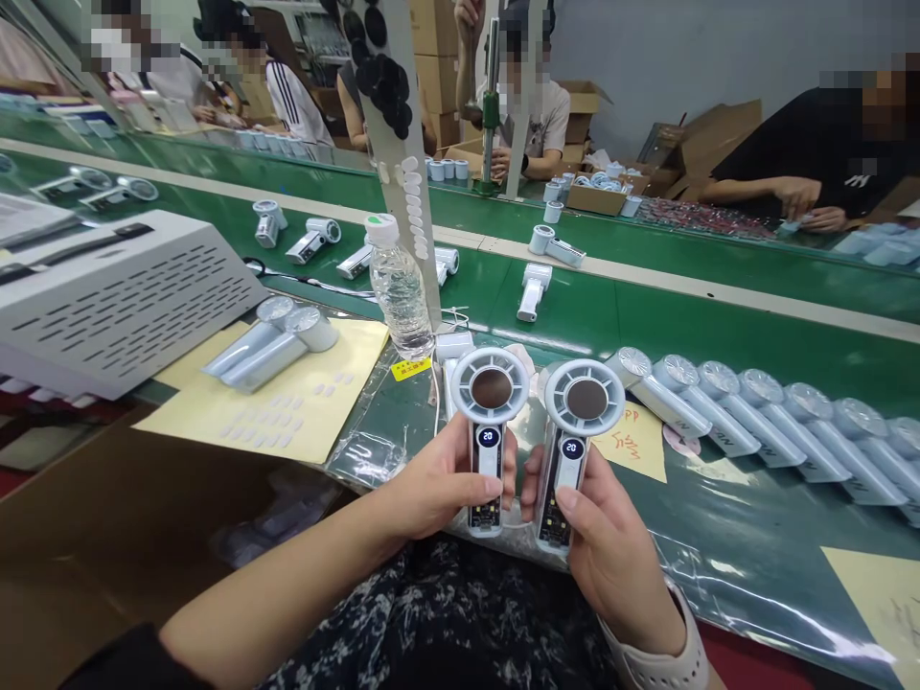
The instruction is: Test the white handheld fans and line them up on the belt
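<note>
So, left hand (446,482) and right hand (612,537) are each wrapped around a handheld fan, left fan (491,465) and right fan (571,470) side by side over the table (690,537), both showing 20. Past them sits a water bottle (400,287), then more fans (534,290), then a co-worker in black (805,144).

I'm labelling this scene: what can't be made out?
Head view:
- Back of the fan in the left grip: hidden by its front.
- Row's rightmost item: cut off by right edge.
- Print on the yellow label: too small.
- Lower-right paper: cut off by that edge, writing faint.
</note>
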Demonstrator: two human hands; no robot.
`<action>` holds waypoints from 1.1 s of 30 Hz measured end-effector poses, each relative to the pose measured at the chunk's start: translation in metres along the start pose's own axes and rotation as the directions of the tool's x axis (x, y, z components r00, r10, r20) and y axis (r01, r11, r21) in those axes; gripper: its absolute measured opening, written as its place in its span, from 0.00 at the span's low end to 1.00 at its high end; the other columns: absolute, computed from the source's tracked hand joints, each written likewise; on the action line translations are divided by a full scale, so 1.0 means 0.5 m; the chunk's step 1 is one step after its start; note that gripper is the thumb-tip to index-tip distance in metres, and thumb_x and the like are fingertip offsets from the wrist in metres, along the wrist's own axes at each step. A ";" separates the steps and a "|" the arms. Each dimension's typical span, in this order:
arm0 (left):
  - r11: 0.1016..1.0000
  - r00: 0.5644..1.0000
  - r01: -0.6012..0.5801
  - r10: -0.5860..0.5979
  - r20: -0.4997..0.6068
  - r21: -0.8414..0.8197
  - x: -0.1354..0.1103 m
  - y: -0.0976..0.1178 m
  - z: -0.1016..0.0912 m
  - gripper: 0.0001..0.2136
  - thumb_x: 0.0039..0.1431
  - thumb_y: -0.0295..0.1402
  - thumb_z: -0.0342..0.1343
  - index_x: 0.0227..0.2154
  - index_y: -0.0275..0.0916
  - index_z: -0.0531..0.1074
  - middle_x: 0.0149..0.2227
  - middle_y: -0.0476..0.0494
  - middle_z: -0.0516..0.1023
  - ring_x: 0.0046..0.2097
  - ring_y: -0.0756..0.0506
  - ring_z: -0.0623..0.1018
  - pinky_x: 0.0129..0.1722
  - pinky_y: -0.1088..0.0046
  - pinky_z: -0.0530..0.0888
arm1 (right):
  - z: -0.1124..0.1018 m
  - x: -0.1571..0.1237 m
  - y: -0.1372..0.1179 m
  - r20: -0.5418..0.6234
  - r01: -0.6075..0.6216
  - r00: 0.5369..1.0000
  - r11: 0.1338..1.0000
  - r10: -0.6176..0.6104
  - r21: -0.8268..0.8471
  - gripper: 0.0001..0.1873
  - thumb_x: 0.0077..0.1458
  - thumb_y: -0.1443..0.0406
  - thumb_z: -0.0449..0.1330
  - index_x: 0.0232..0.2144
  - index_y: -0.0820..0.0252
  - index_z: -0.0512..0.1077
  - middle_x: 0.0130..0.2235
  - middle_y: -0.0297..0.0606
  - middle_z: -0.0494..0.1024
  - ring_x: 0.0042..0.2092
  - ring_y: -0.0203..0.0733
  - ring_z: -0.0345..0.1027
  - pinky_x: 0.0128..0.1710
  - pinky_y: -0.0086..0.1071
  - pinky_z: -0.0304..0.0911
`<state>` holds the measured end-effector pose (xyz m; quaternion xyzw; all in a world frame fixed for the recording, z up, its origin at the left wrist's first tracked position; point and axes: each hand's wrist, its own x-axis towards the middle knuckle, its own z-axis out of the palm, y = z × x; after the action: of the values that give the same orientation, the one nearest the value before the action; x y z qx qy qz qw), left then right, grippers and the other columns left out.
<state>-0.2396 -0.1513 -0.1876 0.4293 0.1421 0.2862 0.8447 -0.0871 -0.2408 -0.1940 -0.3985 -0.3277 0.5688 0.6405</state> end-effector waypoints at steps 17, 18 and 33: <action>0.994 0.995 -0.031 0.042 -0.093 0.109 0.002 -0.004 -0.006 0.19 0.51 0.42 0.66 0.37 0.39 0.64 0.30 0.51 0.73 0.28 0.51 0.74 0.30 0.73 0.70 | 0.006 0.001 0.003 -0.093 -0.050 0.994 0.998 0.052 0.030 0.12 0.58 0.55 0.62 0.40 0.55 0.73 0.35 0.35 0.74 0.30 0.36 0.66 0.29 0.29 0.67; 0.991 0.995 -0.030 0.042 -0.087 0.130 0.001 -0.005 -0.007 0.20 0.51 0.42 0.66 0.38 0.38 0.64 0.31 0.50 0.73 0.29 0.50 0.74 0.32 0.72 0.70 | 0.008 0.002 0.003 -0.089 -0.058 0.994 0.997 0.061 0.042 0.12 0.57 0.55 0.62 0.40 0.55 0.73 0.34 0.35 0.74 0.30 0.36 0.66 0.30 0.29 0.67; 0.954 0.997 -0.033 0.051 -0.056 0.297 -0.001 0.008 -0.003 0.16 0.55 0.41 0.62 0.40 0.38 0.65 0.40 0.42 0.75 0.36 0.44 0.77 0.40 0.65 0.71 | -0.002 0.005 0.001 -0.110 -0.069 0.991 0.997 0.072 0.038 0.14 0.55 0.53 0.63 0.38 0.56 0.72 0.31 0.35 0.73 0.26 0.36 0.64 0.23 0.29 0.62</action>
<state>-0.2420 -0.1488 -0.1853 0.5447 0.2006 0.2929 0.7598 -0.0860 -0.2384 -0.1948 -0.4297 -0.2675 0.5736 0.6440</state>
